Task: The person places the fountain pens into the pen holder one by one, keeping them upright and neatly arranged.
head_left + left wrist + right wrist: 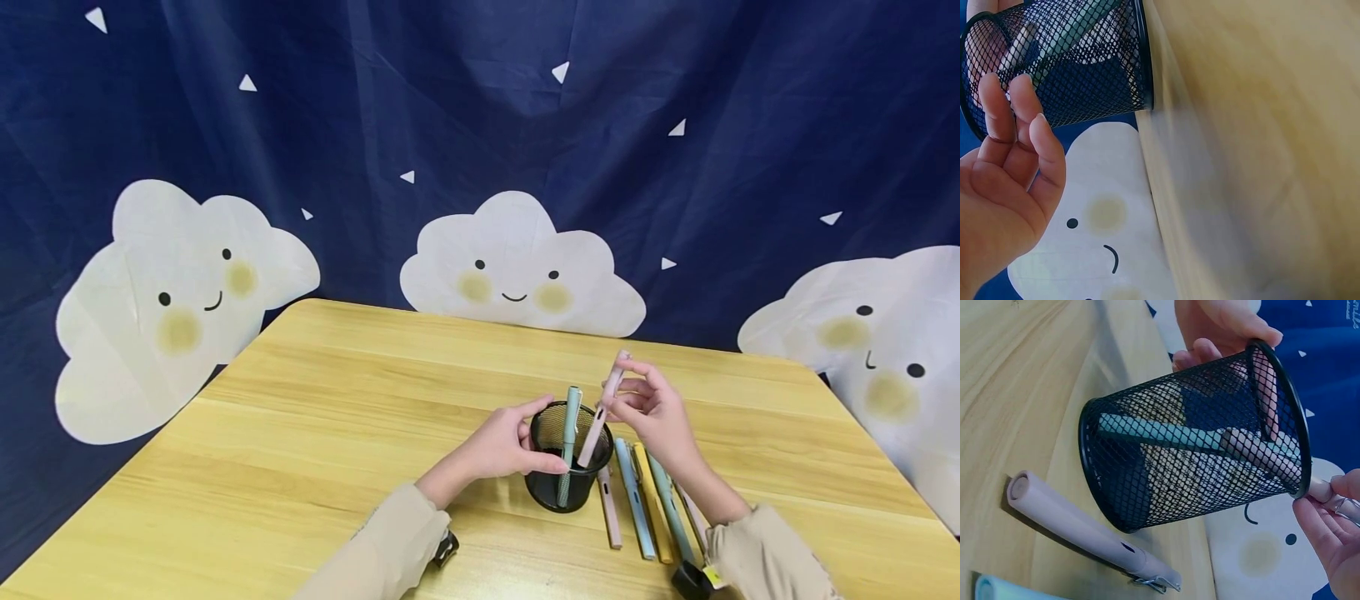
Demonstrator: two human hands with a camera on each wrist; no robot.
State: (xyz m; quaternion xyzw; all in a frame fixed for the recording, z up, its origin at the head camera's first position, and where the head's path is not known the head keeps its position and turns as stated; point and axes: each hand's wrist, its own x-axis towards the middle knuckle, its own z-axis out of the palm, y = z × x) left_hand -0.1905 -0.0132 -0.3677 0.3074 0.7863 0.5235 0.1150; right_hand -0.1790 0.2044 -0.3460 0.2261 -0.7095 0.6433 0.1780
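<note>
A black mesh pen cup point(568, 467) point(1066, 59) point(1197, 437) stands on the wooden table point(315, 433). A pale green pen point(571, 433) point(1166, 432) stands inside it. My left hand point(510, 442) point(1007, 175) holds the cup's left side, thumb at the rim. My right hand point(651, 408) point(1335, 519) pinches a pink pen point(600, 421) point(1272, 459) whose lower end is inside the cup. To the cup's right, several pens point(648, 508) lie side by side on the table, the nearest one pink point(1079, 528).
A dark blue cloth with white clouds point(517, 267) hangs behind the table. Small black devices sit at both wrists point(446, 550) point(693, 579). The table's rounded far corners are at the left point(300, 304) and right point(810, 367).
</note>
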